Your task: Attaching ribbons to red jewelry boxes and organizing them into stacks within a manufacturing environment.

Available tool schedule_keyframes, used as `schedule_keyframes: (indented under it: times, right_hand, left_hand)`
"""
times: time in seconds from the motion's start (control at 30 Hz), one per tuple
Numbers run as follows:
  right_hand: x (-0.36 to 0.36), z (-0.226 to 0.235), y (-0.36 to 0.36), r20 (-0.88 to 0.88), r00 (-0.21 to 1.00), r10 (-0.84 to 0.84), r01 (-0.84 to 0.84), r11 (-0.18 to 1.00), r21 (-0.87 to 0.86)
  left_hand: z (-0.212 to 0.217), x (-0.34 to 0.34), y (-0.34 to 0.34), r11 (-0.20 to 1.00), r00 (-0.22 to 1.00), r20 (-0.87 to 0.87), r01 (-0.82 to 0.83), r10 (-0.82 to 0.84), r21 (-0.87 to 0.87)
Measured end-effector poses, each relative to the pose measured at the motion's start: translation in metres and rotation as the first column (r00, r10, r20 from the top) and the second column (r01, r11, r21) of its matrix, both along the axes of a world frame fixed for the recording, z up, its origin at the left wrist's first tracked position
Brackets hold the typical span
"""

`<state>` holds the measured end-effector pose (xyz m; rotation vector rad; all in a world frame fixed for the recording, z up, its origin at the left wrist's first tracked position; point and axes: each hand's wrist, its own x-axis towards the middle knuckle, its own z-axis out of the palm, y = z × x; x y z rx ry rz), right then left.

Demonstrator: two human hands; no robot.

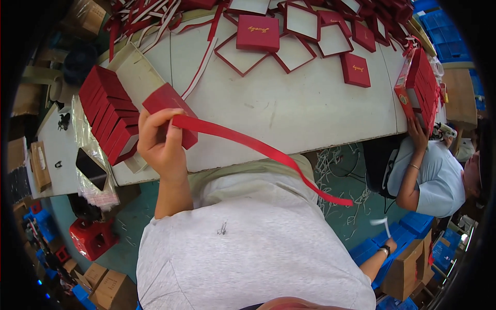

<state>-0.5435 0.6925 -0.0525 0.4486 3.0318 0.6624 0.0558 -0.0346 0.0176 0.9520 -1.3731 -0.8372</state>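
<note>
My left hand (161, 144) is raised over the table's near edge at the left, its thumb and fingers pinching one end of a red ribbon (261, 149). The ribbon's free end curves away to the right, past the table edge and in front of my shirt. Just behind the fingers is a red box (168, 98), partly covered by the hand. Far out at the lower right, my right hand (391, 245) has closed fingers with a thin white strip (380, 221) reaching up from them, slightly blurred. Beside my left hand stands a row of red boxes (107, 111).
Red box lids and trays (258, 33) are heaped at the table's (232, 113) far side, with red-and-white ribbons (201, 67) at far left. A cream container (135, 70) lies behind the row. At right, a co-worker's hand (419, 135) touches stacked red boxes (423, 88). White scraps litter the floor.
</note>
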Motion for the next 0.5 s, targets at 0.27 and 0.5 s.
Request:
schedule_keyframes:
  times: [0.27,0.5]
  right_hand:
    - [0.198,0.003,-0.368,-0.144,0.856,0.497,-0.114,-0.089,-0.989]
    - [0.379,0.123,-0.659,-0.6,-0.241,0.763,0.426,-0.473,-0.772]
  left_hand:
    - [0.02,-0.033,-0.008,0.91,0.942,-0.037,0.31,-0.333,-0.275]
    - [0.017,-0.013,0.034,0.896,0.931,-0.154,0.257,-0.33,-0.361]
